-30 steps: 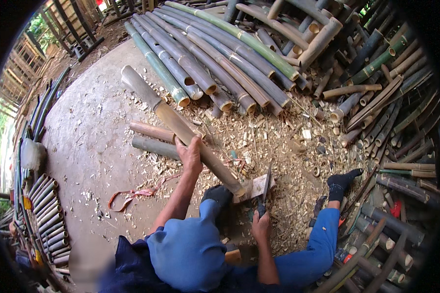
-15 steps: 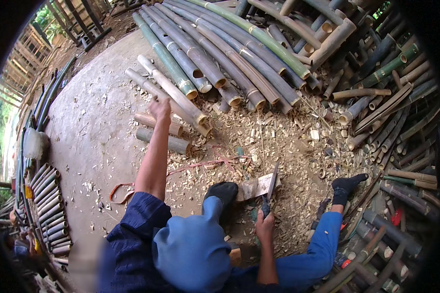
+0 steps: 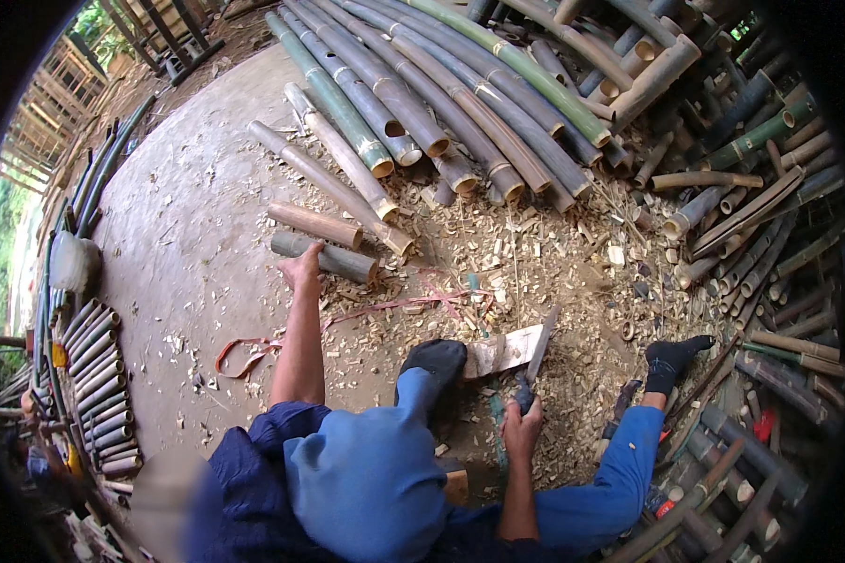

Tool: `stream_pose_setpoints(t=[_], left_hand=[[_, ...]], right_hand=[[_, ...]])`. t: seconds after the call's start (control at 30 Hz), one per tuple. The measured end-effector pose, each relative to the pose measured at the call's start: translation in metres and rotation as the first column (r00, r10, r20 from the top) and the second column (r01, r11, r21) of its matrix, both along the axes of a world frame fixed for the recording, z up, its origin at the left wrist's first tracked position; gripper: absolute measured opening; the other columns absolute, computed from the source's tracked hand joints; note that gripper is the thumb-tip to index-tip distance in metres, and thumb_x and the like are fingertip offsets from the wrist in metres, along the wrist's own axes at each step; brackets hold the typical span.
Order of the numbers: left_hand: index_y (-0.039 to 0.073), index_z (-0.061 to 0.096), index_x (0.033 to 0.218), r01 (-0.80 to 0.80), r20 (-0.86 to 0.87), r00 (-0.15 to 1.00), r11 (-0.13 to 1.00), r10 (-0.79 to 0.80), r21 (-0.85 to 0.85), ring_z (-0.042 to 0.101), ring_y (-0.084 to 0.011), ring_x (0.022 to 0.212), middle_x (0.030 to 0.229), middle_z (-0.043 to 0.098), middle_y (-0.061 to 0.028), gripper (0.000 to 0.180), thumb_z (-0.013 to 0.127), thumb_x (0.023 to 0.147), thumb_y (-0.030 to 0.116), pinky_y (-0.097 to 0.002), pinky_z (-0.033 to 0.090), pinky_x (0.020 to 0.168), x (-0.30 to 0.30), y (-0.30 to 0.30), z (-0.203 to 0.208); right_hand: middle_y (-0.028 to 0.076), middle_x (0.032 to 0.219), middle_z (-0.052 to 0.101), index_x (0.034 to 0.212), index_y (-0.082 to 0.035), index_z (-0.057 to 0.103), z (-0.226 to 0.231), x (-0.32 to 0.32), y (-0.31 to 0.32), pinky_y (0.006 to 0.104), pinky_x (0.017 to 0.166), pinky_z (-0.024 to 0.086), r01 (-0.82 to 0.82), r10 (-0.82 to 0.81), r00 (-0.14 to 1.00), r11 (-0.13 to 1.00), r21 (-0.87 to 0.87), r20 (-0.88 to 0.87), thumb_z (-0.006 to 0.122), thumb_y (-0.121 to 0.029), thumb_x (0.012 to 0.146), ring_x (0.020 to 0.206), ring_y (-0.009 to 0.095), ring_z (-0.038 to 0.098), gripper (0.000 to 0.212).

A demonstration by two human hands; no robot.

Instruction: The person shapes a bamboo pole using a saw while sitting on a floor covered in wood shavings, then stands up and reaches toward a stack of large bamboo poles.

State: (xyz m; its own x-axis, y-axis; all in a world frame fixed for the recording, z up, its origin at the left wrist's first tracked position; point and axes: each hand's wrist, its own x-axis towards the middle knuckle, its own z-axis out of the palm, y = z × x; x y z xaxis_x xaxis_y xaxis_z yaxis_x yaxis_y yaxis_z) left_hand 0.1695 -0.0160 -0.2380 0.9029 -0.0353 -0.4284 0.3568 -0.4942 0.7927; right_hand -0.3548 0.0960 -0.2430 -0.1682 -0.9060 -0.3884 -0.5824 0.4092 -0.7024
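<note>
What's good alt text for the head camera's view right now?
A person's left hand touches a short grey bamboo piece on a chip-strewn floor; the right hand grips a knife. Long bamboo poles lie beyond.

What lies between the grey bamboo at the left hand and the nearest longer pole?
The head view shows a short brown bamboo piece, beside the grey bamboo.

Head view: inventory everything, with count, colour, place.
Short bamboo: 2, grey-green and brown, left of centre
Slim lengths: 2, pale brown, beyond them
Long poles: several, green to grey, top
Stacked bamboo: many, mixed, right
Bamboo row: many, tan, lower left
Chips: many, pale, ground
Strap: 1, red, ground
Block: 1, pale, centre
Knife: 1, grey, beside block
Feet: 2, black-covered, flanking block
Left hand: 1, bare, touching grey-green piece
Right hand: 1, bare, on knife handle
</note>
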Motion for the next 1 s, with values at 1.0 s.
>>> stream_pose_setpoints(t=[1.0], left_hand=[[0.006,0.065,0.11,0.166,-0.316,0.706,0.582,-0.633,-0.796,0.065,-0.0218,0.097,0.105,0.069,-0.0071,0.036,0.08,0.086,0.028,-0.0428,0.051,0.091,-0.236,-0.023,0.064]], right_hand=[[0.027,0.092,0.067,0.118,0.0,0.051,0.1,0.028,-0.023,0.053,0.072,0.05,-0.105,0.096,0.987,0.992,-0.066,-0.13,0.058,-0.03,0.099,0.086,0.048,0.065,0.036]])
